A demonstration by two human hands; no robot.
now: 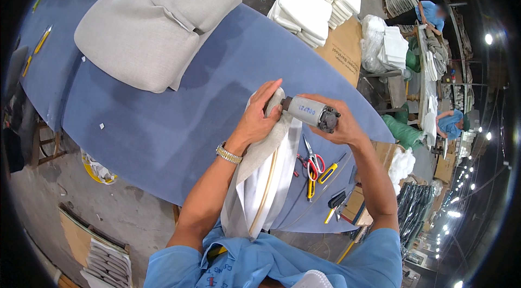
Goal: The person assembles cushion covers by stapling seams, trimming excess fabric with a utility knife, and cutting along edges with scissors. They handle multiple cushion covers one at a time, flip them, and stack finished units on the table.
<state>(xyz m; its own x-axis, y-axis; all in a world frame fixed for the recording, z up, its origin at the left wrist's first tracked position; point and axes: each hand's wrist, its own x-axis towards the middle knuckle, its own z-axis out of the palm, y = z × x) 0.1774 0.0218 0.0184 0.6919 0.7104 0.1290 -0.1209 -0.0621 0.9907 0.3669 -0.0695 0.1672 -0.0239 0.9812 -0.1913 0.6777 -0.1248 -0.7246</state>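
I have the left hand clamped on the top end of a folded beige fabric cover, which hangs from my hands down to my chest, above the near edge of the blue counter. The right hand is closed around a grey cylindrical tool, whose nose points at the fabric under the left fingers. Red-handled scissors and a yellow utility knife lie on the counter just right of the fabric. Grey cushions rest at the far end.
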